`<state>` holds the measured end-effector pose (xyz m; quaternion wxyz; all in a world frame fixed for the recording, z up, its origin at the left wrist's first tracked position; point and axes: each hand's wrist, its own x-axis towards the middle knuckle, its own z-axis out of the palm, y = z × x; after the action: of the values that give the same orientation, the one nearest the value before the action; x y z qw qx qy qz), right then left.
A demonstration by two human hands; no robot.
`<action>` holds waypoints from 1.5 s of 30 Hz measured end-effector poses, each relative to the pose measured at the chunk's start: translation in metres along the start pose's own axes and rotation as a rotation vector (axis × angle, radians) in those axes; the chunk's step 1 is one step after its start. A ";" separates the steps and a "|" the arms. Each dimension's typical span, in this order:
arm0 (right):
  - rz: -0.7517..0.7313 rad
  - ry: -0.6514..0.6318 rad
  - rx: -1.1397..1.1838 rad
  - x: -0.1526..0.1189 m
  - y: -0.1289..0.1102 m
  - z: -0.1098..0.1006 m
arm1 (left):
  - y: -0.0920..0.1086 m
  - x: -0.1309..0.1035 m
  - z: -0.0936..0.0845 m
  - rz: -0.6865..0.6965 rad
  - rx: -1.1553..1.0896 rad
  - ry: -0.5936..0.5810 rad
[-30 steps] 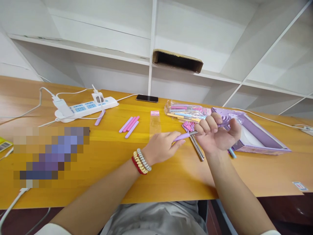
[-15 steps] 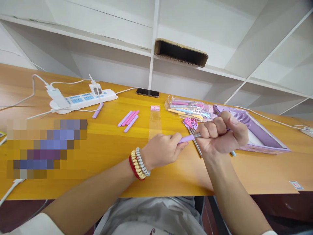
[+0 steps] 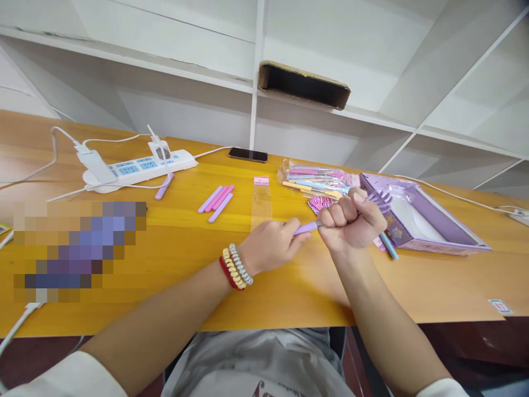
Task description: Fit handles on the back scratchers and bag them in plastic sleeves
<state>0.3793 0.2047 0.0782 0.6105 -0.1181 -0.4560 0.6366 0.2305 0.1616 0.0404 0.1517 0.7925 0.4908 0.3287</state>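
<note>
Stretched between my two hands is a back scratcher with a purple handle (image 3: 306, 227), a metal rod and a purple claw head (image 3: 381, 202). The handle end sits in the closed fingers of my left hand (image 3: 273, 245). My right hand (image 3: 349, 220) is wrapped in a fist round the rod near the claw, with a little metal showing between the hands. Pink claw heads (image 3: 319, 203) lie just behind my right hand. Beyond my left hand is a clear plastic sleeve (image 3: 262, 201) with a pink header. Several loose pink and purple handles (image 3: 217, 201) lie to its left.
Bagged back scratchers (image 3: 314, 176) lie at the back, beside an open purple box (image 3: 446, 245). A blue handle (image 3: 388, 246) touches the box's near side. A phone (image 3: 248, 155), a power strip (image 3: 140, 168) with cables and another purple handle (image 3: 164, 187) are farther left.
My right hand has moved left, closer to my left hand. Less of the metal rod shows between them, and more of the purple box and blue handle is visible.
</note>
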 end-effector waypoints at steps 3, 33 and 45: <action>-0.010 -0.088 -0.001 0.004 0.003 -0.018 | -0.005 0.005 -0.006 0.016 -0.161 -0.036; 0.051 0.046 0.013 0.002 0.034 0.000 | -0.002 0.009 0.000 -0.095 -0.308 0.182; 0.064 0.166 -0.592 0.035 0.028 -0.078 | -0.066 0.018 -0.052 -0.081 0.159 -0.423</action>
<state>0.4077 0.2745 0.0284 0.5642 -0.3568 -0.5665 0.4831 0.1560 0.2041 0.0480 0.2014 0.8328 0.5040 0.1093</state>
